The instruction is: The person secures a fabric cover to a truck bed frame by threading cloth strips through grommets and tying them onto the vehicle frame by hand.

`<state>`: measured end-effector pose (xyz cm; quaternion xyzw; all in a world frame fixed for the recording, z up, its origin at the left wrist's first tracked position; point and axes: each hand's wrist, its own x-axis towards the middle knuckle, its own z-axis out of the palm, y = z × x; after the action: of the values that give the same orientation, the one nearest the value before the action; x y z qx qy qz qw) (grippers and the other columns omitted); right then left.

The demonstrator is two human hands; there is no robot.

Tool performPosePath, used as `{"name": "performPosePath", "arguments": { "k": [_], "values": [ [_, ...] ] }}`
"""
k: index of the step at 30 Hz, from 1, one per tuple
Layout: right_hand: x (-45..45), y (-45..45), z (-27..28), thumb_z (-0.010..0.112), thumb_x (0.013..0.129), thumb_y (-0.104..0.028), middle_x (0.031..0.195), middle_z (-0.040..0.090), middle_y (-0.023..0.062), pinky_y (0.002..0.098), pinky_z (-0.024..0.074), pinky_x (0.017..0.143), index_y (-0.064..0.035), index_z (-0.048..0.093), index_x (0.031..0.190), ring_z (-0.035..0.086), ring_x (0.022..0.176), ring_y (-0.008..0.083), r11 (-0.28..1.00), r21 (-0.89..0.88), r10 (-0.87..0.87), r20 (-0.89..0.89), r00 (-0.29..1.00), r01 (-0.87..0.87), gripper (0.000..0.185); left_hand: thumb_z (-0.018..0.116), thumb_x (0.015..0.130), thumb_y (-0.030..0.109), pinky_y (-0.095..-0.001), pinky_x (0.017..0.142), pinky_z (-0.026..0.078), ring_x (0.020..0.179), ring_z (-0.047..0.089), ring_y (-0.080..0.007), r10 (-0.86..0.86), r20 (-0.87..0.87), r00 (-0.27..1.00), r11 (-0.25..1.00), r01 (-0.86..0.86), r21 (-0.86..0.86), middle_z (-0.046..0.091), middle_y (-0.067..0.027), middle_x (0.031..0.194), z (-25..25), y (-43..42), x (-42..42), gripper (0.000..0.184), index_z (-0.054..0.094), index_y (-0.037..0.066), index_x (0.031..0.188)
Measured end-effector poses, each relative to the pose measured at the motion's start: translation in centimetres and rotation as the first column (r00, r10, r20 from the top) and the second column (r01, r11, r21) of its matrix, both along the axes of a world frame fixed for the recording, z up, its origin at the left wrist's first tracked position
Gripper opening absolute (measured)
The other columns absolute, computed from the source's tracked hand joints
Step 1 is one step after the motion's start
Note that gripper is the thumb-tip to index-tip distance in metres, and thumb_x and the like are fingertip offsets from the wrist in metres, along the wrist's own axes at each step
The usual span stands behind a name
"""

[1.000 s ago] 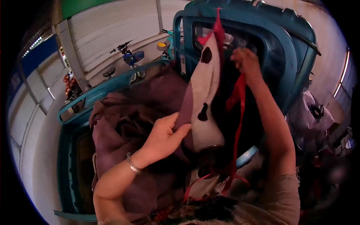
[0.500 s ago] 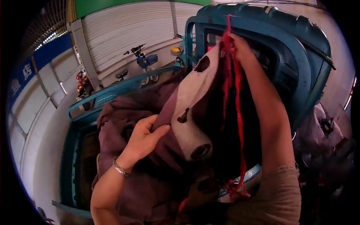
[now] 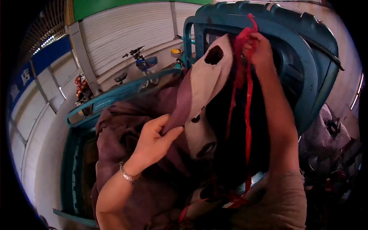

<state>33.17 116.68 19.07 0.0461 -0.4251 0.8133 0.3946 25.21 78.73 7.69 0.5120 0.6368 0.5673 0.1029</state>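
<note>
My left hand point(image 3: 155, 142) pinches the purple edge of a long fabric piece between thumb and fingers. A beige band point(image 3: 209, 76) with dark holes runs along this fabric, rising towards the upper middle. My right hand point(image 3: 260, 50) is closed around red strips point(image 3: 248, 115) near the top of the teal frame; the strips hang down past the dark area below. More of the purple-brown cloth point(image 3: 122, 142) lies heaped beneath and left of my left hand.
The cloth lies in the bed of a teal cargo vehicle point(image 3: 73, 153), whose cab frame point(image 3: 306, 69) stands at the right. Beyond it are a parked blue scooter point(image 3: 143, 63), a roller shutter point(image 3: 126, 34) and a pale bundle point(image 3: 326, 130) at the right.
My left hand has moved left with the fabric edge since the first frame. My right hand has gone up to the red strips and closed on them.
</note>
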Motion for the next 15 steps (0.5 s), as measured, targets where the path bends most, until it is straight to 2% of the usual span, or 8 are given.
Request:
{"name": "performPosePath", "arguments": {
  "k": [1, 4, 5, 8, 10, 11, 14, 15],
  "values": [
    [1.1, -1.5, 0.0, 0.057, 0.08, -0.015, 0.07, 0.055, 0.0036, 0.0242, 0.0387, 0.053, -0.006, 0.059, 0.088, 0.05, 0.06, 0.0167, 0.991, -0.011, -0.13, -0.038, 0.991, 0.13, 0.012, 0.063, 0.086, 0.004, -0.0204, 0.067, 0.041, 0.073, 0.047, -0.0043, -0.006, 0.008, 1.0, 1.0, 0.006, -0.006, 0.056, 0.0029, 0.078, 0.2, -0.4, 0.5, 0.011, 0.061, -0.002, 0.096],
    [3.6, -3.5, -0.4, 0.056, 0.081, -0.016, 0.076, 0.059, 0.0052, 0.0238, 0.0387, 0.053, -0.0056, 0.06, 0.089, 0.05, 0.062, 0.0168, 0.99, -0.045, -0.136, -0.089, 0.987, 0.132, 0.014, 0.064, 0.085, 0.002, -0.021, 0.065, 0.041, 0.071, 0.044, -0.0045, -0.023, 0.062, 0.998, 0.999, 0.02, 0.051, 0.051, 0.0029, 0.075, 0.2, -1.5, 1.1, 0.01, 0.06, -0.001, 0.093],
    [4.6, -4.3, -0.6, 0.056, 0.081, -0.016, 0.076, 0.059, 0.0052, 0.0238, 0.0387, 0.053, -0.0056, 0.06, 0.089, 0.05, 0.062, 0.0168, 0.987, -0.054, -0.152, -0.081, 0.985, 0.148, 0.014, 0.064, 0.084, 0.001, -0.0208, 0.066, 0.041, 0.072, 0.045, -0.0044, -0.02, 0.0, 1.0, 1.0, 0.02, 0.023, 0.053, 0.0028, 0.076, 0.0, -2.2, 0.6, 0.01, 0.06, -0.002, 0.093],
    [7.9, -6.1, -1.0, 0.055, 0.082, -0.015, 0.084, 0.062, 0.0065, 0.0244, 0.0395, 0.053, -0.0049, 0.06, 0.093, 0.052, 0.064, 0.0165, 0.973, -0.023, -0.233, -0.118, 0.965, 0.232, 0.015, 0.064, 0.084, -0.001, -0.0204, 0.069, 0.042, 0.074, 0.048, -0.0048, -0.048, -0.011, 0.999, 0.998, 0.048, 0.05, 0.056, 0.0016, 0.078, -0.1, -2.9, 1.1, 0.01, 0.06, -0.002, 0.092],
    [10.3, -6.1, -0.9, 0.054, 0.084, -0.014, 0.089, 0.064, 0.0066, 0.0238, 0.04, 0.054, -0.0041, 0.06, 0.097, 0.053, 0.065, 0.0168, 0.986, 0.165, 0.06, -0.251, 0.966, -0.018, 0.017, 0.063, 0.082, -0.003, -0.0207, 0.069, 0.042, 0.074, 0.049, -0.0059, -0.078, -0.091, 0.993, 0.997, 0.076, -0.024, 0.057, -0.0005, 0.078, 0.0, -3.3, 1.0, 0.011, 0.059, -0.002, 0.092],
    [10.9, -6.4, -1.1, 0.054, 0.084, -0.014, 0.089, 0.064, 0.0066, 0.0238, 0.04, 0.054, -0.0041, 0.06, 0.097, 0.053, 0.065, 0.0168, 0.986, 0.166, 0.047, -0.247, 0.968, -0.005, 0.017, 0.063, 0.082, -0.003, -0.0207, 0.069, 0.042, 0.074, 0.049, -0.0059, -0.091, -0.087, 0.992, 0.996, 0.089, -0.023, 0.057, -0.0005, 0.078, 0.2, -3.2, 1.2, 0.011, 0.059, -0.002, 0.092],
    [13.1, -8.3, -2.4, 0.053, 0.086, -0.014, 0.089, 0.064, 0.0057, 0.0226, 0.039, 0.052, -0.004, 0.06, 0.1, 0.053, 0.064, 0.0152, 0.976, 0.144, -0.135, -0.172, 0.976, 0.161, 0.018, 0.061, 0.079, -0.005, -0.0215, 0.066, 0.041, 0.072, 0.049, -0.0068, -0.139, -0.141, 0.98, 0.99, 0.141, 0.003, 0.055, -0.0015, 0.075, 0.4, -3.2, 1.9, 0.012, 0.059, -0.002, 0.091],
    [13.8, -9.7, -2.8, 0.054, 0.087, -0.015, 0.089, 0.064, 0.0049, 0.0214, 0.0371, 0.049, -0.0043, 0.06, 0.101, 0.052, 0.062, 0.0136, 0.95, 0.102, -0.284, -0.122, 0.951, 0.296, 0.019, 0.06, 0.079, -0.006, -0.0219, 0.065, 0.042, 0.071, 0.049, -0.0067, -0.129, -0.181, 0.975, 0.992, 0.128, -0.015, 0.055, -0.0024, 0.074, 0.4, -3.5, 2.1, 0.014, 0.059, -0.002, 0.092]
  ]
}}
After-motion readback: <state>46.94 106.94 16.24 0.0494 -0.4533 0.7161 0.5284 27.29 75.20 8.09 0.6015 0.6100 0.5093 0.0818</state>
